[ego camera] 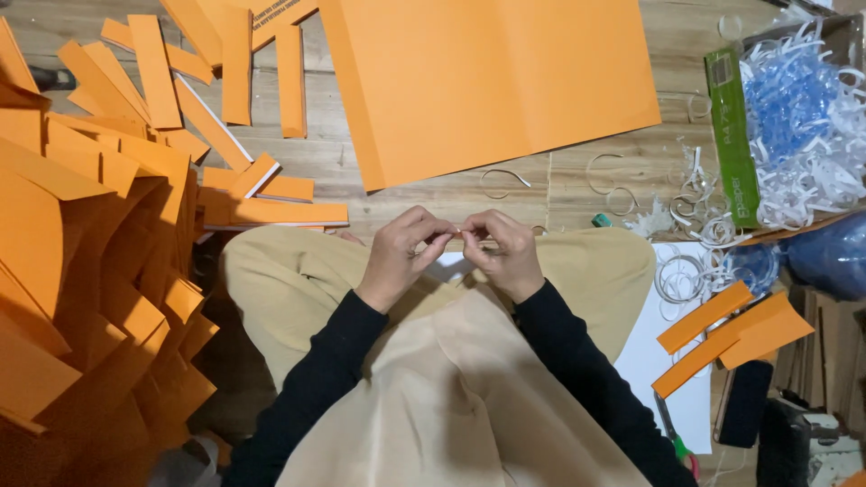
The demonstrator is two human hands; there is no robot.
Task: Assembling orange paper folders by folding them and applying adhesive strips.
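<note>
A big orange sheet (492, 81) lies on the wooden floor (577, 185) beyond the fingers, and cut orange strips (271, 212) are heaped to their left. Between both hands a thin white paper strip (462, 236) is held above the lap; it seems very light, soft and easy to tear, so best held at its ends. The left hand (401, 257) and right hand (505, 252) both pinch it with pressed fingertips. The strip is mostly hidden by the fingers; its length I cannot see.
</note>
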